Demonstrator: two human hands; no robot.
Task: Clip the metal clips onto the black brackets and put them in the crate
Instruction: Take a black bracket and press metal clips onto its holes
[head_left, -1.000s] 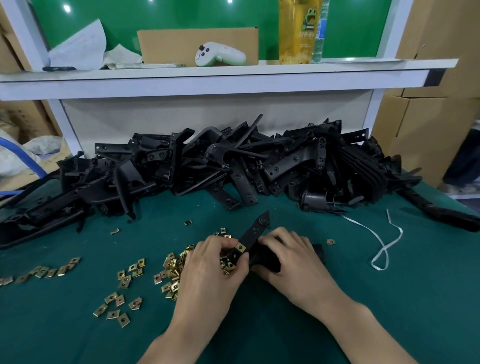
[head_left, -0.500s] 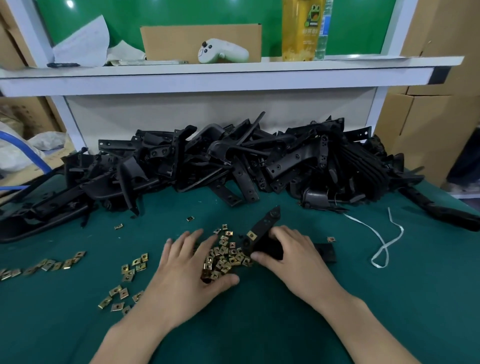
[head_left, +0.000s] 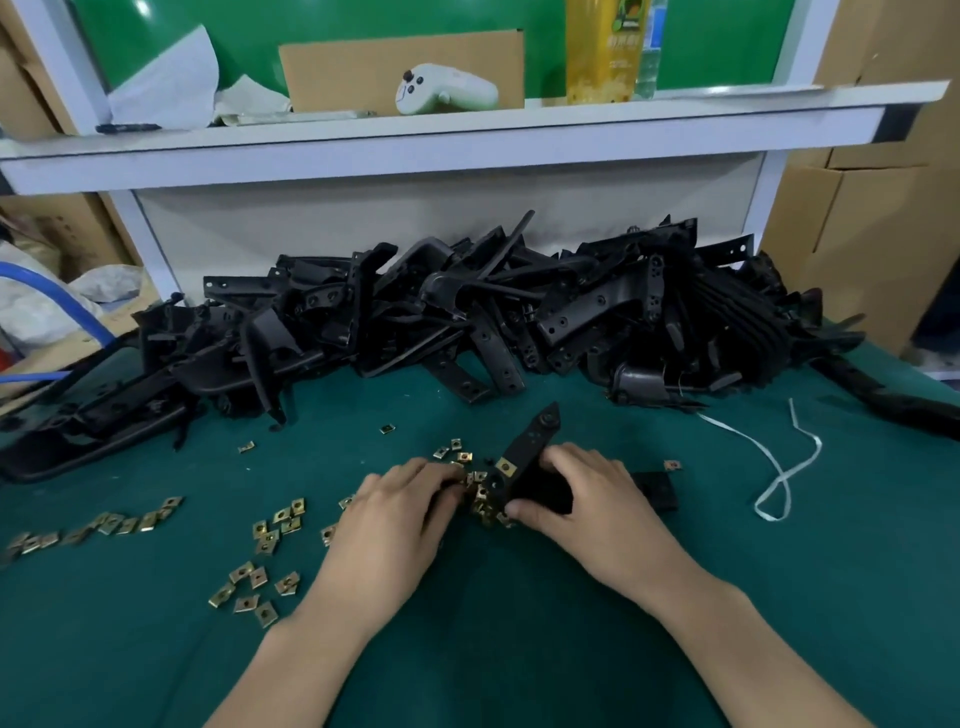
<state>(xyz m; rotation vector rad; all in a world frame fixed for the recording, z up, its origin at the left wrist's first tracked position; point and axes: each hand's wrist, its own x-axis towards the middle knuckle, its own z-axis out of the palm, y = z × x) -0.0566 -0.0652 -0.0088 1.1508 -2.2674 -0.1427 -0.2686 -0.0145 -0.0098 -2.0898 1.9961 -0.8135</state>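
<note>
The fingers of the left hand (head_left: 395, 519), earlier spread, have been curled onto the clips (head_left: 480, 491) at its 2 o'clock; whether one is pinched is hidden. The bracket (head_left: 530, 452) is gripped by the right hand (head_left: 587, 499), jutting toward 11 o'clock, its lower end covered.

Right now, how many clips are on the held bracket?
1: a clip midway along the bracket, beside the right hand. That hand covers the lower end, so more may be hidden.

A black bracket (head_left: 530, 457), one brass clip (head_left: 505, 467) on it, amid scattered loose clips (head_left: 249, 587).
</note>
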